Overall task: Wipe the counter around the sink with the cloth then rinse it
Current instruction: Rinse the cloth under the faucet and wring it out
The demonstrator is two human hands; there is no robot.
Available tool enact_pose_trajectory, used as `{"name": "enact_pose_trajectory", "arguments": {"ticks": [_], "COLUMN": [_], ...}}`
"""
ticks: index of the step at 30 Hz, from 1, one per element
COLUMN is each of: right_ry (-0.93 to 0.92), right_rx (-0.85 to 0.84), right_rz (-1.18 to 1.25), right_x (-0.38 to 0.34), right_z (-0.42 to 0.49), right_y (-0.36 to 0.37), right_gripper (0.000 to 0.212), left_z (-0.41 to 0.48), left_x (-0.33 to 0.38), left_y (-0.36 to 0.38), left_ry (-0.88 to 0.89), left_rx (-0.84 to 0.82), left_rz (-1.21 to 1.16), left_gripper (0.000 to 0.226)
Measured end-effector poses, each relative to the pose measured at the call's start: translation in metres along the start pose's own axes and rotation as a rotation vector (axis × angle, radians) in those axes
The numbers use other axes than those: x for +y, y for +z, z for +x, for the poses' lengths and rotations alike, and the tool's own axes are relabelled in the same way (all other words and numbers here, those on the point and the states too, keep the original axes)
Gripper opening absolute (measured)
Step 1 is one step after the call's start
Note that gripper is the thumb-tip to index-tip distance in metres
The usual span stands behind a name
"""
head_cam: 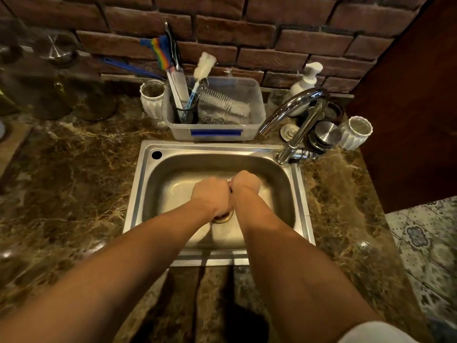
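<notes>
Stainless steel sink (212, 147) sits in the brown marble counter (74, 181). Over its basin, just at 12 o'clock of the drain (223, 217), the left hand (210, 195) and right hand (245, 181) are curled into 2 fists, knuckles touching, gripping a dark cloth (230, 188); only a sliver shows between them. A clear plastic tub (215, 137) of brushes stands at the sink's 12 o'clock, the faucet (296, 105) at 2 o'clock.
</notes>
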State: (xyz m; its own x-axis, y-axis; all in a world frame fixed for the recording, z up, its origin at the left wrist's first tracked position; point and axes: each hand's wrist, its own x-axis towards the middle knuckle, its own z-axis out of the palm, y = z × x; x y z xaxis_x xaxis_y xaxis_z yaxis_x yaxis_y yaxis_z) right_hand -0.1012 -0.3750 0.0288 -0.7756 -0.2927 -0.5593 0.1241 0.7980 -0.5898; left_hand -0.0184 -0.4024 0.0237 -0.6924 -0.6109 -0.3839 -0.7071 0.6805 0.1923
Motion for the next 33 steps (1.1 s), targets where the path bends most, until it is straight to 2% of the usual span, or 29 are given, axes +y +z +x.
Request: {"name": "enact_pose_trajectory", "arguments": {"ticks": [2, 3, 4, 5, 6, 8, 10, 11, 12, 13, 15, 17, 20, 24, 27, 30, 33], "right_ry": [0.047, 0.111, 0.279, 0.321, 0.332, 0.378, 0.517, 0.522, 0.453, 0.4, 0.317, 0.241, 0.104, -0.046, -0.105, -0.18, -0.314], "right_rx": [0.019, -0.043, -0.11, -0.182, -0.225, -0.231, -0.345, -0.387, -0.428, -0.453, -0.484, -0.553, -0.594, -0.559, -0.616, -0.683, -0.669], "right_rz": [0.095, 0.211, 0.414, 0.648, 0.751, 0.77, 0.815, 0.799, 0.715, 0.633, 0.572, 0.56, 0.527, 0.509, 0.543, 0.632, 0.549], "right_x": [0.002, 0.001, 0.002, 0.004, 0.007, 0.015, 0.011, 0.014, 0.017, 0.024, 0.037, 0.046, 0.052, 0.055, 0.059, 0.062, 0.067], "right_z": [0.001, 0.001, 0.003, 0.0, -0.006, 0.005, -0.001, 0.004, 0.005, 0.005, -0.002, -0.013, -0.028, -0.056, -0.072, -0.089, -0.098], "right_y": [0.004, 0.004, 0.006, 0.007, 0.008, 0.005, -0.011, -0.016, -0.023, -0.03, -0.044, -0.057, -0.073, -0.081, -0.086, -0.095, -0.103], "right_gripper": [0.023, 0.025, 0.023, 0.019, 0.024, 0.036, 0.028, 0.019, 0.024, 0.038, 0.047, 0.039, 0.037, 0.043, 0.049, 0.038, 0.02], "left_z": [0.005, 0.008, 0.009, 0.01, 0.009, 0.007, 0.003, 0.002, -0.001, -0.005, -0.016, -0.025, -0.042, -0.071, -0.09, -0.111, -0.132], "left_x": [-0.001, -0.003, -0.004, -0.005, -0.006, -0.006, -0.006, -0.006, -0.007, -0.008, -0.01, -0.013, -0.013, -0.009, -0.007, -0.006, -0.004], "left_y": [-0.004, -0.007, -0.01, -0.011, -0.013, -0.017, -0.022, -0.023, -0.025, -0.027, -0.032, -0.035, -0.034, -0.032, -0.028, -0.028, -0.033], "left_ry": [0.063, 0.09, 0.119, 0.151, 0.175, 0.204, 0.215, 0.221, 0.219, 0.209, 0.156, 0.081, -0.034, -0.088, -0.147, -0.178, -0.176], "left_rx": [-0.003, -0.011, -0.016, -0.011, -0.006, 0.021, 0.072, 0.11, 0.142, 0.168, 0.206, 0.219, 0.175, 0.173, 0.094, 0.018, -0.055], "left_rz": [0.133, 0.195, 0.253, 0.316, 0.375, 0.427, 0.447, 0.453, 0.45, 0.429, 0.328, 0.16, -0.193, -0.467, -0.759, -1.127, -1.401], "left_gripper": [0.019, 0.021, 0.023, 0.023, 0.022, 0.017, 0.01, 0.014, 0.019, 0.024, 0.029, 0.035, 0.048, 0.067, 0.082, 0.069, 0.046]}}
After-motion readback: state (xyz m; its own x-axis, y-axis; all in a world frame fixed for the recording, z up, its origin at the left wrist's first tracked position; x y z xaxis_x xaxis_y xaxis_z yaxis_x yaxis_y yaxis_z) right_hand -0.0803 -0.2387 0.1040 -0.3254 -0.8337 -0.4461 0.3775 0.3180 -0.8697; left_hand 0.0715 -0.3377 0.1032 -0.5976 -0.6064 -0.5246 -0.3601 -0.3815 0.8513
